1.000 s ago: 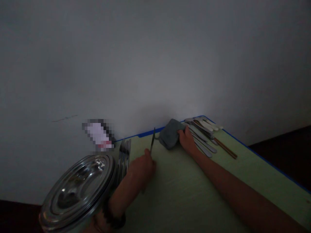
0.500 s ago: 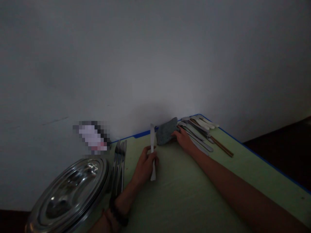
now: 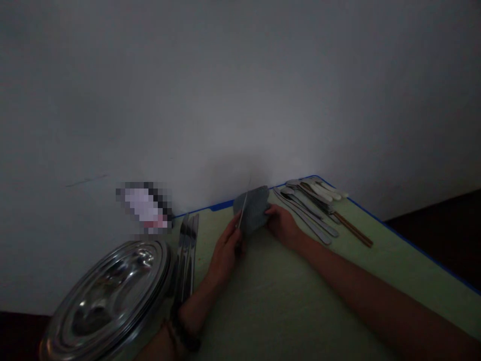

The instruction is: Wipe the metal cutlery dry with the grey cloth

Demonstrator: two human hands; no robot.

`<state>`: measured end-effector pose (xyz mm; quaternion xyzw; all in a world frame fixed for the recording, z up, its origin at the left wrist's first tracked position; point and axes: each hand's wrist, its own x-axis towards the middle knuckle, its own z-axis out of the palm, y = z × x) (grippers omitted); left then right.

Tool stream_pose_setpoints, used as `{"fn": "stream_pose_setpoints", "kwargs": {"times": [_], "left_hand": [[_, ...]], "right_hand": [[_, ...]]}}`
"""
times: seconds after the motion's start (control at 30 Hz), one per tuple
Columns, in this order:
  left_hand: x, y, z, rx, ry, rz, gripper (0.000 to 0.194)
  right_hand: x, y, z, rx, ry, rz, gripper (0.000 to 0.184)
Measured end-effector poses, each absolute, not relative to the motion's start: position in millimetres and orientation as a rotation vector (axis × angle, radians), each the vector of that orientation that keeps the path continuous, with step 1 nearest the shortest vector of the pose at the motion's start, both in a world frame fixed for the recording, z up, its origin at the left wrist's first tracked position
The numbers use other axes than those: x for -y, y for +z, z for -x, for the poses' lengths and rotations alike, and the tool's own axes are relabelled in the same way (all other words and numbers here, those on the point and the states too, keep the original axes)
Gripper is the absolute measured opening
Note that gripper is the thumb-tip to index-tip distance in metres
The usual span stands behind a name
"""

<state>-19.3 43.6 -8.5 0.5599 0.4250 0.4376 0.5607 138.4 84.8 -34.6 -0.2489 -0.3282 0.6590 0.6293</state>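
Observation:
My left hand (image 3: 227, 250) is closed on a table knife (image 3: 243, 206), its blade pointing up and seen nearly edge-on. Right behind the blade is a grey cloth (image 3: 257, 208), gripped at its right edge by my right hand (image 3: 281, 226). The blade overlaps the cloth in view; whether they touch I cannot tell. Several more table knives (image 3: 187, 255) lie side by side to the left of my left hand. Right of my right hand lies a spread of spoons and other metal cutlery (image 3: 308, 213).
A stack of oval metal trays (image 3: 108, 296) stands at the left of the green table (image 3: 285, 306). Wooden chopsticks (image 3: 353, 229) and white-handled cutlery (image 3: 319, 191) lie on the right. A pixelated item (image 3: 145, 206) leans near the wall (image 3: 240, 90) behind the table.
My right hand has brought the cloth left, behind the knife. My left hand has turned the knife from broadside to nearly edge-on and tilted it rightward.

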Motion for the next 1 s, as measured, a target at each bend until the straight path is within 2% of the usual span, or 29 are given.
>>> {"fn": "stream_pose_setpoints", "kwargs": {"times": [0.07, 0.2, 0.37, 0.47, 0.67, 1.0], "left_hand": [[-42, -10, 19, -1.029, 1.009, -1.374, 0.047], [-41, -9, 18, -1.113, 0.972, -1.421, 0.039], [-39, -4, 16, -1.222, 0.844, -1.529, 0.028], [-38, -2, 16, -1.296, 0.723, -1.612, 0.034], [-34, -4, 15, -1.315, 0.625, -1.738, 0.034], [-37, -8, 19, -1.189, 0.642, -1.813, 0.031]], "right_hand": [[-85, -30, -142, 0.619, 1.631, 0.511, 0.014], [-84, -22, -150, 0.387, 1.787, 0.471, 0.021], [-80, -17, -144, 0.474, 1.817, 0.573, 0.015], [-76, -18, -138, 0.683, 1.790, 0.566, 0.008], [-73, -27, -135, 0.961, 1.713, 0.603, 0.022], [-84, -29, -132, 0.513, 1.529, 0.714, 0.015]]}}
